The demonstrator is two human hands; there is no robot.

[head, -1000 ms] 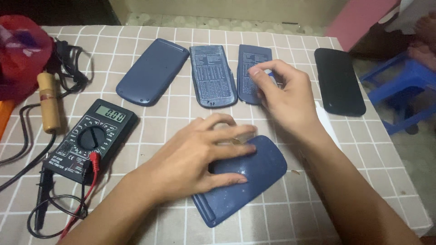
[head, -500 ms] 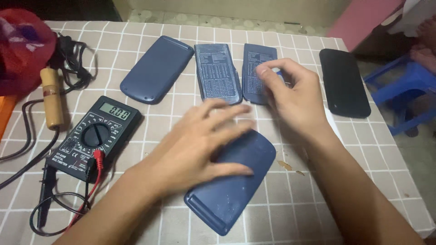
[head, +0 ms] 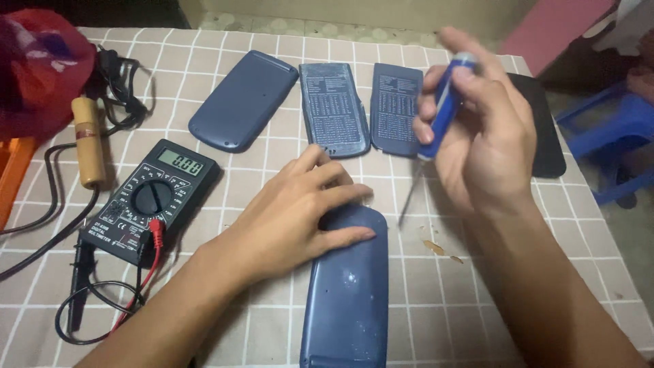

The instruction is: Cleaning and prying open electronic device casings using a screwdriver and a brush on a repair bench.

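Checked cloth in beige with white lines covers the table [head: 225, 41], which runs out of view at the left and bottom; its right edge slants down past a blue stool [head: 613, 136], and bare squares lie open right of the case near the front. A dark blue case [head: 347, 300] lies face down at the front centre, its near end cut off by the bottom of the picture. Three more blue cases lie in a row at the back: a plain one [head: 244, 101] on the left, then two with printed tables [head: 334, 109] [head: 396, 108], just beside each other. A flat black slab [head: 545, 129] lies near the right edge. A black meter [head: 151, 201] sits at the left with red and black leads, a wooden handle [head: 87, 140] beyond it. The left hand [head: 300, 218] lies flat, fingers spread, fingertips pressing the top end of the front case. The right hand [head: 477, 129] hovers raised above the table, fingers curled and pinching a blue-handled screwdriver [head: 439, 112], its shaft pointing down toward the cloth just right of the front case, tip clear of it
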